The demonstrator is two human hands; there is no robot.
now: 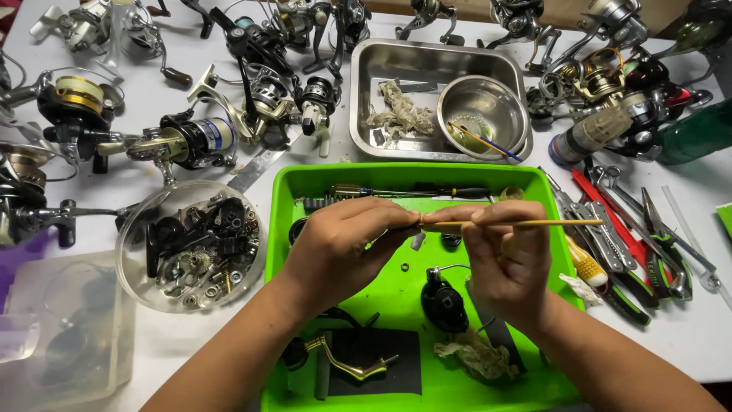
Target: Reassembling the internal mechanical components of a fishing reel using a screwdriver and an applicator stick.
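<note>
Left hand over the green tray, fingers pinched narrow on some tiny part, too small to make out. Right hand just beside it, fingers closed on a thin yellow-handled brush, held level, handle pointing right, tip meeting the left fingertips above the tray's middle.

Under the hands, on the tray floor: a black reel body with a wire bail, a small ring, a crumpled stained rag at the near right. At the near left, a gold crank handle lying on a black mat. Along the tray's far edge, a screwdriver lying crosswise.

Left of the tray, on the white tabletop, a round clear bowl full of screws, gears and black pieces; nearer the left edge, a clear plastic box. Beyond the tray, a steel pan holding a wad of dirty cloth and a small steel bowl with a second brush resting in it. Right of the tray, pliers and other hand tools with red and green grips, spread side by side. Across the far side of the tabletop, many spinning reels, some whole, some partly stripped.
</note>
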